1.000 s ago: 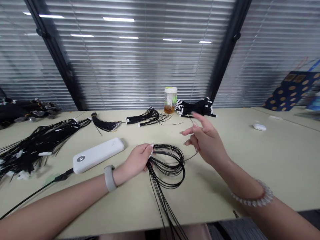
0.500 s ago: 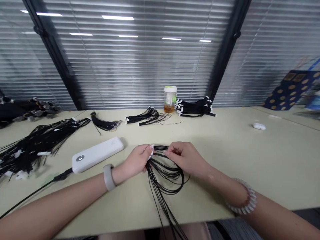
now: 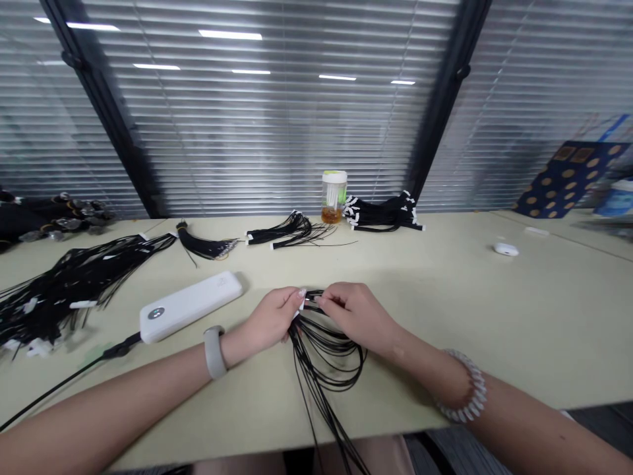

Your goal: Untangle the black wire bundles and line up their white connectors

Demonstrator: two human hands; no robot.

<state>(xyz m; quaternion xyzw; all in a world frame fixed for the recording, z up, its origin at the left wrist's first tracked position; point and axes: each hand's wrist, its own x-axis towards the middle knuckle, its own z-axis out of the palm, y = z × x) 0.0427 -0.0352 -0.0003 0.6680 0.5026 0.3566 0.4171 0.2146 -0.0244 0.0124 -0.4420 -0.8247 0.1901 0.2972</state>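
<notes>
My left hand (image 3: 277, 315) is closed around one end of a bundle of thin black cables (image 3: 329, 382), with a small white connector (image 3: 301, 305) showing beside the thumb. From there the cables loop to the right and back, and loose lengths hang past the table's front edge. My right hand (image 3: 353, 313) sits just right of the left, thumb and forefinger pinched together at the upper strands near the white piece. A tiny pale tip shows at those fingertips; the rest of what they hold is hidden.
Left of my hands lies a white power bank (image 3: 190, 307) with a plugged-in cable. More black cable bundles (image 3: 93, 274) lie at the left, and others (image 3: 383, 212) along the back near a lidded jar (image 3: 334, 196). A white earphone case (image 3: 506, 249) and polka-dot bag (image 3: 568, 178) are right.
My right hand has moved slightly left, closer to the left hand's white connector. The cable loops have shifted a little; my left hand stays about where it was.
</notes>
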